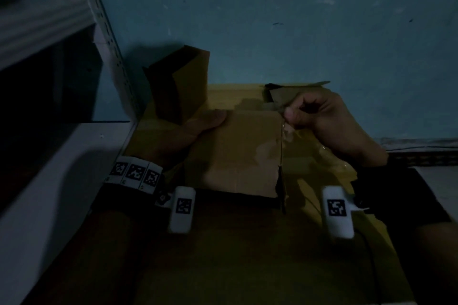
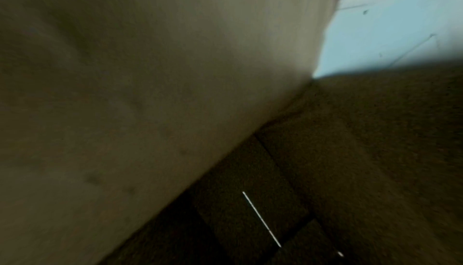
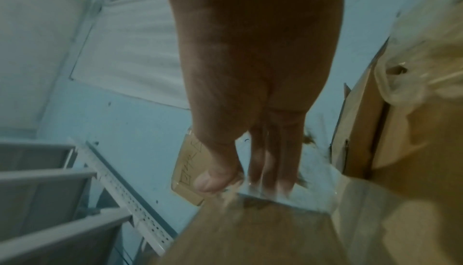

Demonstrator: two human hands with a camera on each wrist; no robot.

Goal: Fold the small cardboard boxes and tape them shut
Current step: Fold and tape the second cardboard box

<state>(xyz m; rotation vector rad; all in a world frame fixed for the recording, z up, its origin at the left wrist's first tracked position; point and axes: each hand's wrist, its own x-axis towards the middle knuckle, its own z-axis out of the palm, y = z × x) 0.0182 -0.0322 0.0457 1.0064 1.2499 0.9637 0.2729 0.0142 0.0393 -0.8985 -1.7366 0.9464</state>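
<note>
Wall: a blue-green wall point(image 1: 297, 20) closes the far side of the scene, and open floor runs along its foot to the right of the work.
Shelving: a white rack point(image 1: 49, 96) with a perforated upright stands on the left, its lower shelf edge running close beside the cardboard, so room on that side is narrow.
Cardboard base: a large flattened sheet point(image 1: 247, 255) lies under everything and fills the near ground; its far edge meets the wall.
Small box: the small cardboard box point(image 1: 238, 153) sits in the middle of the sheet, between the two hands, its near edge ragged at the right corner.
Upright box: another opened carton point(image 1: 181, 84) stands at the far left, just beyond the left hand, flaps up.
Clear plastic: a crumpled film point(image 1: 329, 153) lies to the right of the small box, under the right wrist.
Left hand: the left hand point(image 1: 198, 126) lies on the box's left edge with the thumb stretched flat along the top; the other fingers are hidden, so whether they grasp the box cannot be told.
Right hand: the right hand point(image 1: 322, 116) is curled, thumb and fingertips point(image 3: 263, 182) pinching a strip of clear tape point(image 1: 285, 131) at the box's far right corner.
</note>
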